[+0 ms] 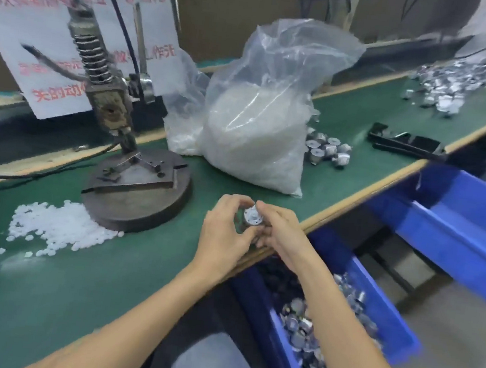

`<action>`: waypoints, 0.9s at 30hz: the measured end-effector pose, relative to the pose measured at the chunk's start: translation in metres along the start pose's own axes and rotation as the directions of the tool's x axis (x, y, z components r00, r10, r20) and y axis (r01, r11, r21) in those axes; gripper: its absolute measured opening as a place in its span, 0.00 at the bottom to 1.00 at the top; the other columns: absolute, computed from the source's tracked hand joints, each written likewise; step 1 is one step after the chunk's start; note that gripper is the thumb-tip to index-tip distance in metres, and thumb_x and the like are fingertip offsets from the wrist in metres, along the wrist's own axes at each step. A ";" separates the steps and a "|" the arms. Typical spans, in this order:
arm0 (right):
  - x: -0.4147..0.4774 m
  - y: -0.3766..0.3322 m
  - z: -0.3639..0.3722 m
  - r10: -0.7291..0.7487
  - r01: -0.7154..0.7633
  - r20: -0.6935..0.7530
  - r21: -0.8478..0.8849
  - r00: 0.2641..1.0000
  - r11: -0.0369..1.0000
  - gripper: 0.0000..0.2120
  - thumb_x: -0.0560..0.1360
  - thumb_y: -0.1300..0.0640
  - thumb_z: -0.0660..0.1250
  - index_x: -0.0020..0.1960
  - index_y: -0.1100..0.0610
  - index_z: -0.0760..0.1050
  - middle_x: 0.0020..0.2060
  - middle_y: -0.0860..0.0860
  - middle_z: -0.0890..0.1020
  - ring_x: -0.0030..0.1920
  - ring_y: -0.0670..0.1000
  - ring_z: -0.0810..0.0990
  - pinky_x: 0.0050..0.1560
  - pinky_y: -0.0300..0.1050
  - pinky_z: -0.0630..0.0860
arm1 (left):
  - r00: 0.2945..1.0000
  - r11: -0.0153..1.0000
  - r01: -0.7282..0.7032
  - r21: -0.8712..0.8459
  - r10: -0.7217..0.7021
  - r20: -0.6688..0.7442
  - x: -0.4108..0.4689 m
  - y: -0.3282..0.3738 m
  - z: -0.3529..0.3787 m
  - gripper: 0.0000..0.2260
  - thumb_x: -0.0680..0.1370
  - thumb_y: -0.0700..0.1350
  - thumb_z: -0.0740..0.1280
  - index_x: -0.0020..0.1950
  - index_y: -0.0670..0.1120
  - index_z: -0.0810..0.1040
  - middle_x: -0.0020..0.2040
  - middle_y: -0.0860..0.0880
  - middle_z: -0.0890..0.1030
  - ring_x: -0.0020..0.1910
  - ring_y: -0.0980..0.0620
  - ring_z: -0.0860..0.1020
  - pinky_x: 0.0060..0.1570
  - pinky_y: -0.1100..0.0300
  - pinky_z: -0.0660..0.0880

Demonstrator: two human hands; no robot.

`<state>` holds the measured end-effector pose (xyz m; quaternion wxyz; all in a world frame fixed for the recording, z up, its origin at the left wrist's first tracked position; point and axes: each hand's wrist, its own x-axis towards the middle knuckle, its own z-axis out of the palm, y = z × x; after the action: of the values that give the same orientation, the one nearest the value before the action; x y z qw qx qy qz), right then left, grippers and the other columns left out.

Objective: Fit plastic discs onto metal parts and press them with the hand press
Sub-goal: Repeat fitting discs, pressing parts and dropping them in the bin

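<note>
Both hands meet over the front edge of the green table. My left hand [225, 230] and my right hand [278, 232] together pinch one small metal part [253, 215] with a white plastic disc on its top face. To the left stands the hand press [136, 184] on its round steel base, its ram raised above an empty fixture. A heap of loose white plastic discs [57, 224] lies just left of the press base. A small cluster of bare metal parts [326, 150] sits behind the plastic bag.
A big clear plastic bag [257, 119] of white discs stands mid-table. A blue bin [372, 311] with metal parts hangs below the table edge, another blue bin [465, 225] to its right. A black tool [405, 144] and more metal parts [444, 85] lie far right.
</note>
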<state>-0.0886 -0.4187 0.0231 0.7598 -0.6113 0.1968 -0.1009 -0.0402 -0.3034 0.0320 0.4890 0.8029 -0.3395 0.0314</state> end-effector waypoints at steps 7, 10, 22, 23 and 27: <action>-0.068 0.066 -0.113 0.232 -0.226 -0.084 0.081 0.969 0.971 0.10 0.78 0.52 0.64 0.44 0.58 0.79 0.34 0.54 0.78 0.31 0.49 0.79 0.28 0.38 0.73 | 0.935 0.999 0.027 -0.044 -0.010 0.355 -0.069 0.022 0.096 0.15 0.70 0.36 0.72 0.53 0.47 0.75 0.44 0.59 0.73 0.39 0.61 0.71 0.42 0.73 0.66; -0.083 0.108 -0.143 0.358 -0.364 -0.260 0.025 0.897 0.931 0.09 0.78 0.53 0.65 0.49 0.58 0.78 0.36 0.54 0.79 0.33 0.50 0.81 0.30 0.38 0.74 | 0.860 0.997 0.044 0.057 -0.067 0.506 -0.087 0.018 0.124 0.15 0.74 0.39 0.69 0.59 0.45 0.75 0.52 0.53 0.76 0.48 0.55 0.75 0.51 0.66 0.70; -0.080 0.178 -0.172 0.162 -0.477 -0.737 -0.238 0.656 0.846 0.15 0.77 0.64 0.62 0.63 0.58 0.74 0.49 0.51 0.79 0.37 0.49 0.79 0.33 0.38 0.74 | 0.851 0.982 0.030 0.185 -0.123 0.511 -0.083 0.004 0.122 0.13 0.73 0.38 0.66 0.57 0.46 0.77 0.53 0.52 0.78 0.45 0.56 0.72 0.56 0.57 0.69; -0.079 0.175 -0.171 0.129 -0.466 -0.765 -0.242 0.631 0.851 0.15 0.76 0.64 0.61 0.61 0.58 0.75 0.50 0.53 0.80 0.36 0.49 0.78 0.36 0.40 0.74 | 0.856 0.984 0.016 0.180 -0.107 0.506 -0.080 0.003 0.118 0.13 0.73 0.37 0.65 0.57 0.46 0.77 0.52 0.52 0.78 0.43 0.58 0.71 0.55 0.59 0.69; -0.072 0.143 -0.162 0.030 -0.411 -0.793 -0.283 0.609 0.866 0.11 0.77 0.63 0.60 0.56 0.58 0.78 0.53 0.52 0.80 0.47 0.48 0.74 0.49 0.42 0.68 | 0.872 0.989 -0.027 0.144 -0.048 0.488 -0.065 0.005 0.094 0.12 0.74 0.38 0.65 0.57 0.47 0.77 0.49 0.57 0.75 0.38 0.65 0.70 0.45 0.71 0.64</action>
<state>-0.2341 -0.5015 -0.1312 0.4515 -0.6340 0.5931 -0.2058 -0.1195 -0.3474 -0.0383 0.3271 0.8202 -0.4445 -0.1508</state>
